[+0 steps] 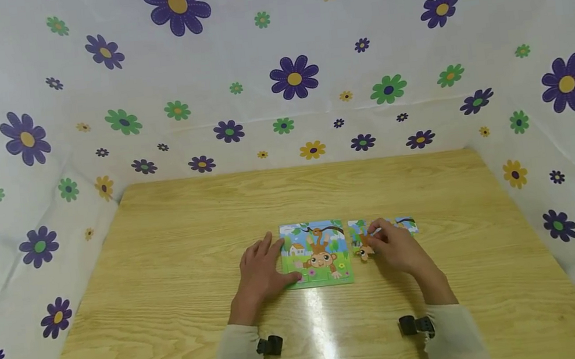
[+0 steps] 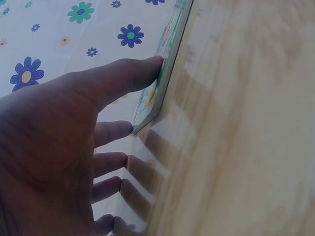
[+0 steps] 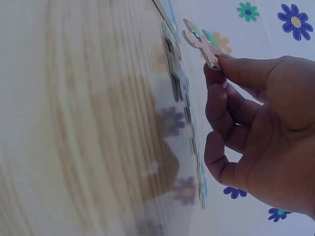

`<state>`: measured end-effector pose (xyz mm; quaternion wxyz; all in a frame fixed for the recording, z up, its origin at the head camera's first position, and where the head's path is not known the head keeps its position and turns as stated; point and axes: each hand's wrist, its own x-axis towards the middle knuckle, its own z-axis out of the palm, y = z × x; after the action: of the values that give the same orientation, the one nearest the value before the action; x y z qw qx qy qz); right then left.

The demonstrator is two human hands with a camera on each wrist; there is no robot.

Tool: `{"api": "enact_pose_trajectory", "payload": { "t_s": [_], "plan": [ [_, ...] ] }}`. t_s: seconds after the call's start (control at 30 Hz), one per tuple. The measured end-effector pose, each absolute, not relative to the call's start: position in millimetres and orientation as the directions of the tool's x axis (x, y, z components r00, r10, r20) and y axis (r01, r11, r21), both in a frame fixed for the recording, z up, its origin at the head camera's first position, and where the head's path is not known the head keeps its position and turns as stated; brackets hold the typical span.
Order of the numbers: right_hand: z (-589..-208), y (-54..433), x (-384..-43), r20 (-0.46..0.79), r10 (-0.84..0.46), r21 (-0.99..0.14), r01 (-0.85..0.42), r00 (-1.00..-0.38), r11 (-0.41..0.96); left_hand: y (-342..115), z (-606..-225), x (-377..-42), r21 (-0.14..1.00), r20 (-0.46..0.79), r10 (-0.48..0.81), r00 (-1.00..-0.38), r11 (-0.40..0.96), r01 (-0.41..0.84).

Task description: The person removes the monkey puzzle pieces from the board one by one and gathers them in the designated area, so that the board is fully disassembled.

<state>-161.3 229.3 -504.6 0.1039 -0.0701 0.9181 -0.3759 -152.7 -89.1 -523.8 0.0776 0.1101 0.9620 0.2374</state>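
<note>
A square jigsaw puzzle with a hanging monkey, a house and flowers lies flat on the table. My left hand spreads at its left side, the thumb resting on the near left corner and the index finger at the left edge. In the left wrist view the left thumb lies across the puzzle's edge. To the right of the puzzle my right hand pinches a jigsaw piece between thumb and index finger, held above the table. Beneath and beside that hand lie more jigsaw pieces, partly covered by it.
One jigsaw piece shows beyond the right hand. The wooden table meets a white flower-print cloth at the back and both sides. Black wrist straps sit at both sleeves.
</note>
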Motion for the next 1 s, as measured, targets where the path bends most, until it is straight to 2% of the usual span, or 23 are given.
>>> {"api": "enact_pose_trajectory", "payload": {
  "t_s": [0.2,0.47,0.73,1.0],
  "plan": [
    [-506.3,243.8,-156.2,-0.136,-0.188,-0.686,-0.044,-0.973,0.726,-88.7,-524.0,-151.7,0.476,-0.092,0.251,-0.964,0.861,0.179],
    [-502.5,265.3,-150.1,-0.206,-0.129,-0.638,0.033,-0.970,0.769,-89.8,-526.3,-150.5,0.482,-0.090,0.252,-0.964,0.858,0.179],
    [-502.7,271.9,-150.5,-0.187,-0.110,-0.560,0.014,-0.976,0.828,-89.9,-527.5,-151.8,0.481,-0.090,0.243,-0.966,0.860,0.172],
    [-504.9,270.2,-151.0,-0.170,-0.109,-0.577,0.009,-0.979,0.817,-88.9,-524.4,-151.6,0.488,-0.097,0.245,-0.965,0.857,0.169]
  ]
}}
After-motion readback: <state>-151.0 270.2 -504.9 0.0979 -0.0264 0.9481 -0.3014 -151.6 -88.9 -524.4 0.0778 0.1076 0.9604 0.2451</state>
